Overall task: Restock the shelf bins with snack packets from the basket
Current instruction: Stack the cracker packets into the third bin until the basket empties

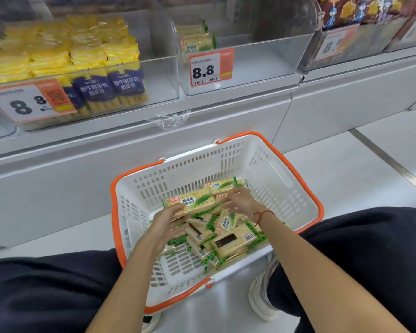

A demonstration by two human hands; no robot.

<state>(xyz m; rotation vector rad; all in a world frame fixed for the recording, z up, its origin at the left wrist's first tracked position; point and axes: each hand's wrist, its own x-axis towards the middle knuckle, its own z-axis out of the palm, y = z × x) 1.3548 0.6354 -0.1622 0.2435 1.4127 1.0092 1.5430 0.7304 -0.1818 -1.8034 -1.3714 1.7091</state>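
— Shelving fills the background; the middle bin [238, 68] holds only a few cracker packets [196, 39] at its back.

— So barely begun?

— I'd judge so. Most packets (green-trimmed) lie heaped in the basket [296, 188] on the floor. The left hand [165, 222] grips a small stack [193, 204]; the right hand [244, 203] hovers beside it, fingers spread but blurred.

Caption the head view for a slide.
Left hand holds cracker packets over the basket; right hand reaches beside them.
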